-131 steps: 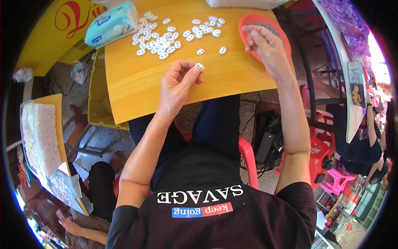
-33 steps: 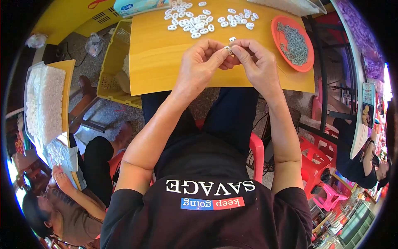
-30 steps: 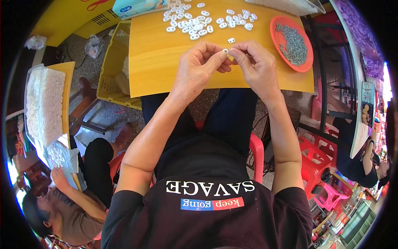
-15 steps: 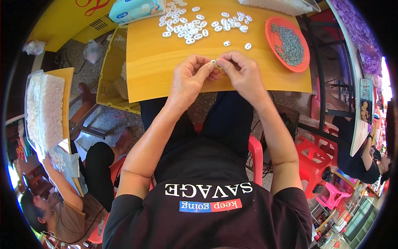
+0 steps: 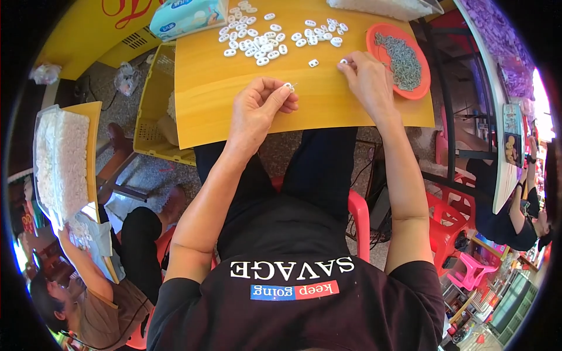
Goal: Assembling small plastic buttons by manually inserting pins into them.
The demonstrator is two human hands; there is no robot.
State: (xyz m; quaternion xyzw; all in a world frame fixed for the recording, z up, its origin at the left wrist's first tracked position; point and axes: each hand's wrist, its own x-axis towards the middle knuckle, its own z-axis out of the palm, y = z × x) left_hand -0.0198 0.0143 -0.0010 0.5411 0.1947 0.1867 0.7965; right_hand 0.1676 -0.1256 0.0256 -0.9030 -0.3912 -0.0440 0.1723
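Note:
My left hand (image 5: 260, 105) is closed in a pinch above the table, holding a small white plastic piece (image 5: 288, 86) with a thin metal bit sticking out of it. Farther right, my right hand (image 5: 372, 82) has thumb and forefinger at a white two-holed oval piece (image 5: 343, 61) on the tabletop; the fingers partly cover it. A single white oval piece (image 5: 314, 63) lies between the hands. Beyond them are a large cluster of white two-holed pieces (image 5: 263, 44) and a smaller group (image 5: 312, 40).
A red oval plate (image 5: 427, 65) of small grey metal parts sits right of my right hand on the yellow table (image 5: 228, 111). A tissue pack (image 5: 187, 16) and a clear tub (image 5: 383, 6) stand at the back. A yellow crate (image 5: 153, 99) is at the left; a co-worker sits beyond it.
My hands, together before, have come apart. My right hand has moved right and forward to the lone white oval piece, while my left hand stays put with its white piece.

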